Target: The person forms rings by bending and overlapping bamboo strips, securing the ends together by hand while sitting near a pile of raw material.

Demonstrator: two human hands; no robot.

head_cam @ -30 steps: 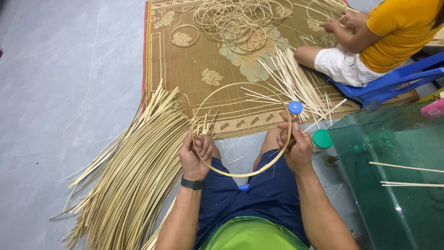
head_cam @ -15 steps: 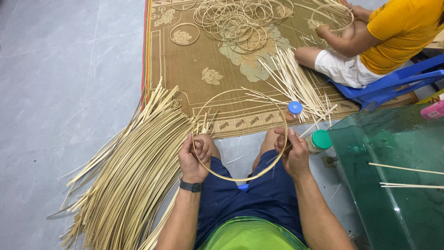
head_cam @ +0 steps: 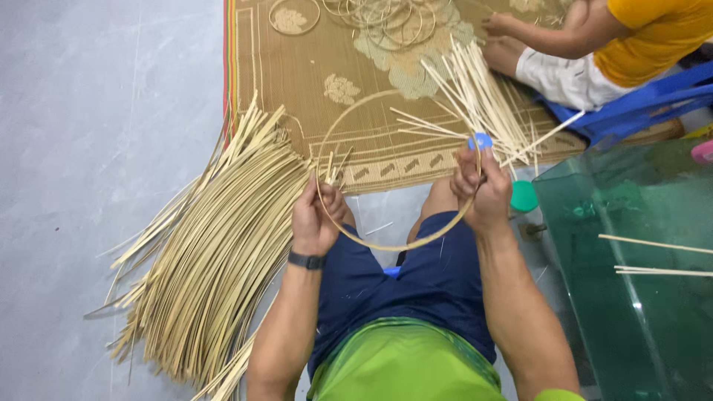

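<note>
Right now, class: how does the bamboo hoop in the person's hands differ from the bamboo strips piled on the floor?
The bamboo hoop is one strip bent into a closed ring; the bamboo strips are many, long and only gently curved. The hoop is held up by the left hand and right hand; the strips lie loose. Both are pale tan.

Floor-level craft workshop: bamboo strips (head_cam: pixel 215 260), finished hoops (head_cam: pixel 382 18), woven mat (head_cam: pixel 297 74).

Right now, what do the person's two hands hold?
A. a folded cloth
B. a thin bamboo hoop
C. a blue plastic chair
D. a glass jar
B: the left hand and the right hand grip opposite sides of a thin bamboo hoop above the lap.
</note>
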